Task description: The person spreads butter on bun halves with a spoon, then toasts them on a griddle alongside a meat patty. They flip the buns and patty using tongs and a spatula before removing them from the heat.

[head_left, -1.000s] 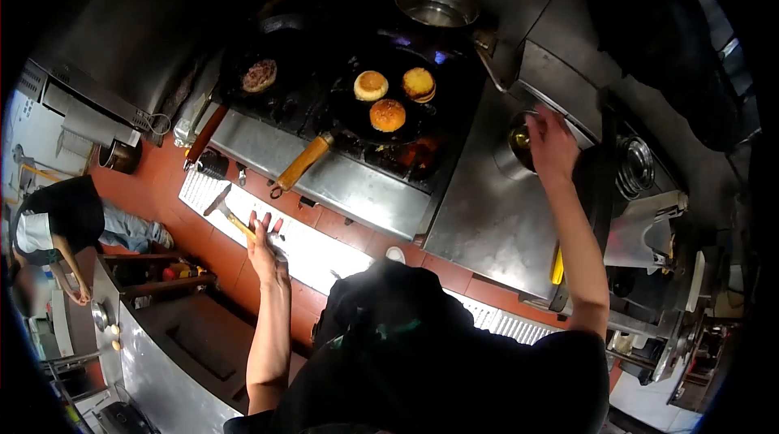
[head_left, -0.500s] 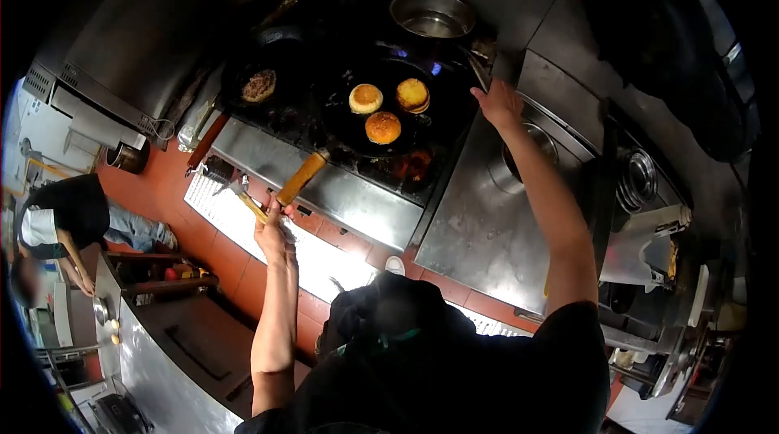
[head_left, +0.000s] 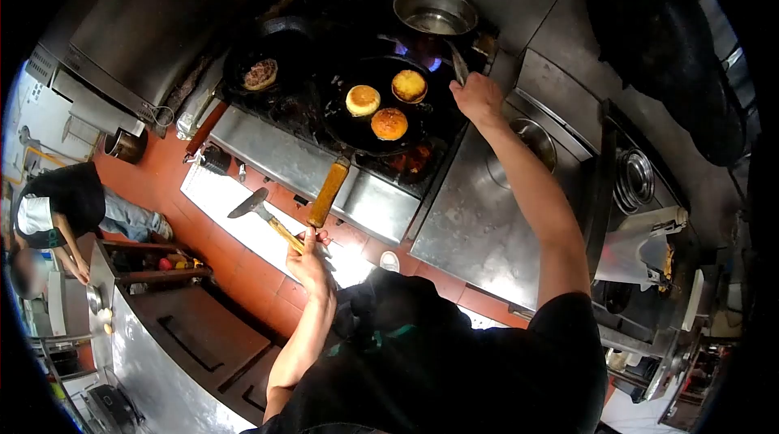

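My left hand (head_left: 308, 265) is closed around the yellowish handle of a spatula (head_left: 258, 208), whose metal blade points up and left. Its fingertips are right at the end of the wooden handle (head_left: 329, 194) of a black frying pan (head_left: 357, 135). Three browned bun halves (head_left: 389, 123) lie in that pan on the stove. My right hand (head_left: 479, 98) is closed on a narrow grey metal piece (head_left: 458, 64) at the stove's right side, pointing toward a burner flame; I cannot tell whether it is a handle or a utensil.
A second black pan on the left holds a meat patty (head_left: 260, 74). A round metal pan (head_left: 435, 12) sits at the back, near blue flames (head_left: 434, 63). On the right is a steel counter (head_left: 487, 231). Another person (head_left: 61, 211) stands at far left, beside a steel worktop (head_left: 154, 353).
The wooden pan handle has swung right with my left hand, and the buns have shifted slightly in the pan. The spatula blade now shows clearly. My right hand has moved slightly left.
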Motion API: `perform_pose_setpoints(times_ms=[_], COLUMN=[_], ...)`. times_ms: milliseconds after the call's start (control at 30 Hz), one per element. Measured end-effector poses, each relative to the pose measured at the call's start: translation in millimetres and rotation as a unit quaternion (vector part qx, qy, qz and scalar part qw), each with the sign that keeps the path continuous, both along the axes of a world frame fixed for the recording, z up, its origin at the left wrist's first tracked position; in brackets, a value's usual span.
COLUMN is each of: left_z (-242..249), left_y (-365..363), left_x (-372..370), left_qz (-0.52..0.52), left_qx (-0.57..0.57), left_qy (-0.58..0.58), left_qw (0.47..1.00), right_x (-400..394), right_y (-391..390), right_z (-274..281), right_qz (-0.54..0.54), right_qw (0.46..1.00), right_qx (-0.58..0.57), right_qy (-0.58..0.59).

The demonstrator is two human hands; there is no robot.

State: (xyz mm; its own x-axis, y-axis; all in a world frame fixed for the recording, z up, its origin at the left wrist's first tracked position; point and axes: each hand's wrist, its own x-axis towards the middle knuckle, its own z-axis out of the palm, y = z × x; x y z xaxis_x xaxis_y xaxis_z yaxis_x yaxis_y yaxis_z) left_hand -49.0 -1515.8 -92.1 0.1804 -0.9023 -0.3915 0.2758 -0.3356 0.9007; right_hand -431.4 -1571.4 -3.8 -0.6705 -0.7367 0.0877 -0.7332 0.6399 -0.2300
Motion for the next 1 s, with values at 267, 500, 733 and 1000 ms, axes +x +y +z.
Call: perform_pose_setpoints(times_ms=[267,500,733,1000], left_z=[-42.5,-18.6,20.1,67.2], left_y=[-9.0,-22.7,-14.0,-1.1], left_x=[26.0,39.5,41.4,74.0], left_qz=[0.012,-0.007,-0.04,-0.026], left_qx=[0.023,-0.03,-0.026,-0.14], left_qy=[-0.011,0.076,0.021,-0.072], left_qw=[1.0,0.997,0.999,0.987], right_x=[6.3,-16.7,-59.6,148.9], right_y=[12.6,37.9,56.5,82.0], right_z=[-9.7,4.0,2.0,31.6], right_qz=[-0.002,0.032,0.062,0.273], right_qw=[0.999,0.997,0.994,0.887], right_qx=[-0.026,-0.029,0.063,-0.233], right_qy=[0.02,-0.057,-0.061,-0.291])
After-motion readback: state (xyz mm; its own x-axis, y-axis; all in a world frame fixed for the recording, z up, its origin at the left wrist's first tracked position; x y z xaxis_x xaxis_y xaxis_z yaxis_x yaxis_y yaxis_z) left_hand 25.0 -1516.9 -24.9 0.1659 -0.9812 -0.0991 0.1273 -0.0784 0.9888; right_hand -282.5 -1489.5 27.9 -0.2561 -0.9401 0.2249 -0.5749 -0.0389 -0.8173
